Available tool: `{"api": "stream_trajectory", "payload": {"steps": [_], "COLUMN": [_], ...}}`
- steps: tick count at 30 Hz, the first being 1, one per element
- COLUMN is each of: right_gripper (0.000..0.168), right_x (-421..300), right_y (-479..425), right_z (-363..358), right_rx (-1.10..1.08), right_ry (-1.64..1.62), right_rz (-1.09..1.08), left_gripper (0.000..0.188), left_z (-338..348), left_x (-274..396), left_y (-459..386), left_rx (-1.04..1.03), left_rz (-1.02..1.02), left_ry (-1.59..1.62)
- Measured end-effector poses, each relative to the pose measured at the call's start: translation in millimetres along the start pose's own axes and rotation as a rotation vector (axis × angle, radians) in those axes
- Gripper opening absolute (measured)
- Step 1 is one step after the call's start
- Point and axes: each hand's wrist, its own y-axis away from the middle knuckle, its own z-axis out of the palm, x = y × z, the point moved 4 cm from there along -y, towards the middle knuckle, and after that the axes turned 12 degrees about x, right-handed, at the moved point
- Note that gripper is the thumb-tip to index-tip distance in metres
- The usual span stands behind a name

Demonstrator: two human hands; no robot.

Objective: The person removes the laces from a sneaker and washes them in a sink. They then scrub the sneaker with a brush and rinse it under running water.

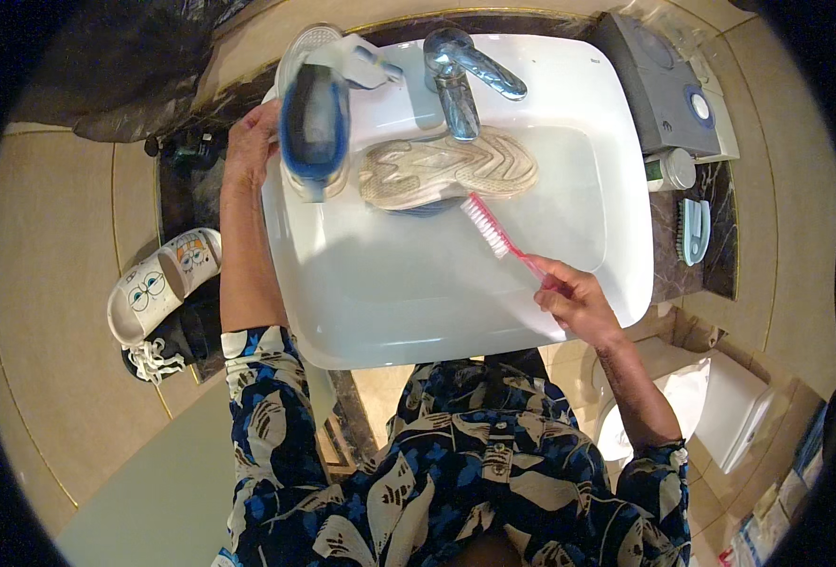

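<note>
A white washbasin [390, 326] with cloudy water lies before me. In the water a sneaker [450, 166] rests sole up, its tread pale and stained, blue fabric showing beneath. My right hand [575, 298] grips a pink-handled brush [496, 230] with white bristles; its tip is close to the sneaker's lower edge. On the basin's left rim is a second sneaker [315, 127], blurred, its blue-edged opening facing up and its white tongue flopped to the right. My left hand [253, 142] holds that sneaker's left side, the fingertips partly hidden.
A chrome faucet [457, 78] overhangs the sole-up sneaker. Right of the basin are a grey box [659, 92], a lidded jar [673, 170] and a light-blue scrub brush [694, 232]. At left lie a cartoon-printed slide [145, 294] and white laces [154, 361]. A toilet [719, 397] stands lower right.
</note>
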Motion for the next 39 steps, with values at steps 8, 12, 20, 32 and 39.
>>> {"api": "stream_trajectory", "payload": {"steps": [8,12,20,32,39], "right_gripper": [0.039,0.037,0.016,0.016,0.016], "right_x": [0,-1,43,81,92], "right_y": [4,12,42,53,40], "right_z": [11,4,-12,-101,-164], "right_rx": [0.026,0.043,0.178,0.596,0.439], "right_ry": [-0.009,-0.235,-0.325,-0.058,-0.476], "right_rz": [-0.037,0.075,0.054,-0.249,-0.052], "left_gripper": [0.027,0.029,0.034,0.021,0.029], "left_z": [-22,-33,-59,100,218], "left_x": [-15,6,-18,-46,-30], "left_y": [12,49,118,229,257], "left_rx": [0.104,0.246,0.130,-0.217,-0.324], "left_rz": [-0.042,0.026,0.129,-0.183,0.012], "left_ry": [0.204,0.193,0.127,0.021,-0.156]}}
